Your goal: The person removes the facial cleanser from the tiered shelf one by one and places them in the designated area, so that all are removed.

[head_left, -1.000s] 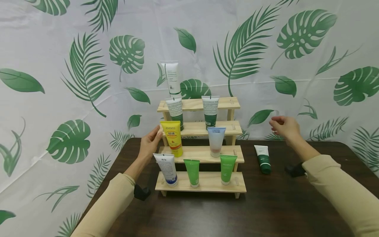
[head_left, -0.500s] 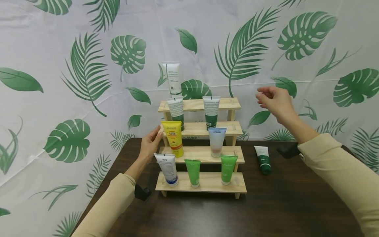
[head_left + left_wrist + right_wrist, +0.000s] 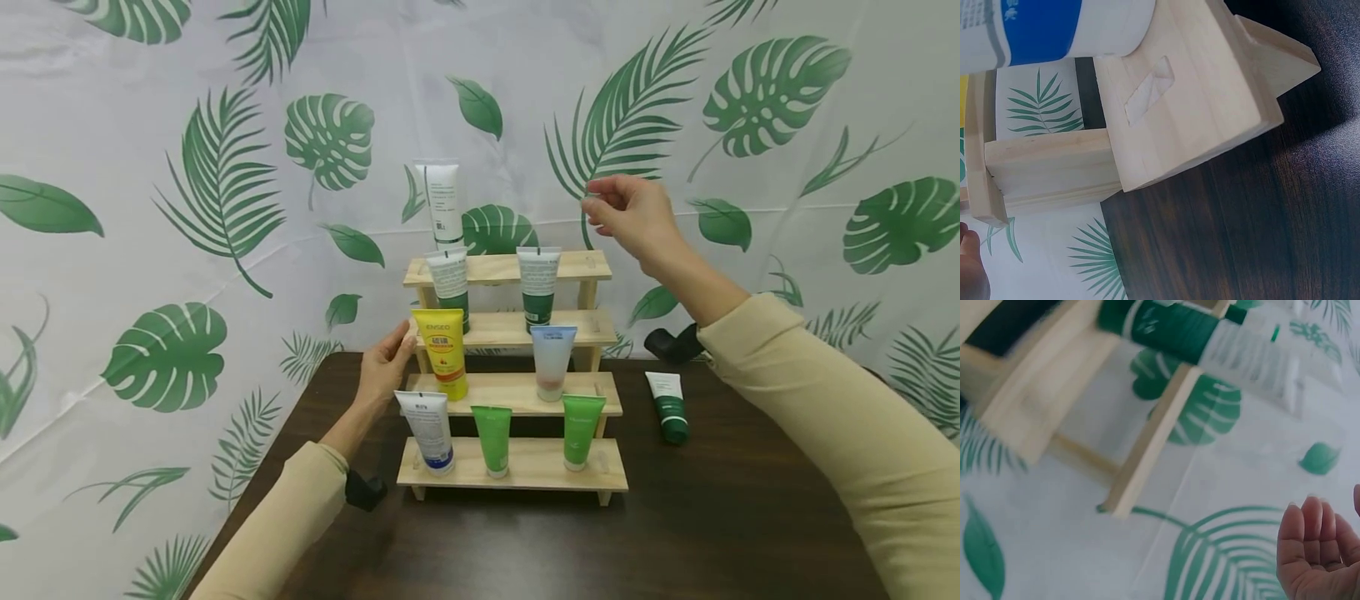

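A four-step wooden stand [image 3: 506, 383] holds several squeeze tubes. My left hand [image 3: 384, 367] is at its left side, fingertips beside the yellow tube [image 3: 441, 354]; in the left wrist view part of that hand [image 3: 972, 269] shows near a shelf end. My right hand [image 3: 633, 212] hovers, holding nothing, right of the top step, fingers loosely bent. One tall white tube [image 3: 444, 204] stands at the top step's left. Below it are two white-and-green tubes, left [image 3: 450, 283] and right [image 3: 538, 287]. A pale blue tube [image 3: 552, 362] shares the yellow one's step.
On the lowest step stand a white-and-blue tube [image 3: 426, 429] and two green tubes, one in the middle [image 3: 493, 440], one at right [image 3: 582, 431]. Another white-and-green tube [image 3: 667, 407] lies on the dark table [image 3: 517, 550]. A leaf-print cloth [image 3: 247, 350] hangs behind.
My right hand has risen and moved left, from above the lying tube to beside the top step. The left hand stays at the stand's side; the tubes have not moved.
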`<state>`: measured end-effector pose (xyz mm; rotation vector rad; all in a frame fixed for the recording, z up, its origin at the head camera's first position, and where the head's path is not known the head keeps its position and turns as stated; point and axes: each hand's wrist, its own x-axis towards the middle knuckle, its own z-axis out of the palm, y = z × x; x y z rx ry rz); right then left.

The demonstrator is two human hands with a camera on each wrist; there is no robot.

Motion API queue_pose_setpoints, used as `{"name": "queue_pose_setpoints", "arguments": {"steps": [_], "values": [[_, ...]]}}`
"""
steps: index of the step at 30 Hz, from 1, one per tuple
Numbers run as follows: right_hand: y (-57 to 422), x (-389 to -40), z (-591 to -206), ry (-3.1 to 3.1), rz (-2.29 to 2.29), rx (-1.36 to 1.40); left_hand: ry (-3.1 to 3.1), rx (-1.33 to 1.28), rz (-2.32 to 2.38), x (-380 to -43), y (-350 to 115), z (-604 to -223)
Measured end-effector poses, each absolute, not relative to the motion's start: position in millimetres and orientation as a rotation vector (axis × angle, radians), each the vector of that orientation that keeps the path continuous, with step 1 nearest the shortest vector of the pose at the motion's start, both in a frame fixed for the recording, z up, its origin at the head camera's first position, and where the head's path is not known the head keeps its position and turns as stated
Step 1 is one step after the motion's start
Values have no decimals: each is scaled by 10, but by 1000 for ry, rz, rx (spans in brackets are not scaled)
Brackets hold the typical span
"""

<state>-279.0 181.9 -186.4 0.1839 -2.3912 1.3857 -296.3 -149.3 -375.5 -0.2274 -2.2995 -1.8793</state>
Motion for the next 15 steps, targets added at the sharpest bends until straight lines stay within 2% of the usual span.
{"name": "queue_pose_setpoints", "arguments": {"steps": [15], "values": [[1193,-3064,-1702,-2347,1601,216,-2305,-244,-1861,-2956,-1501,-3759]]}}
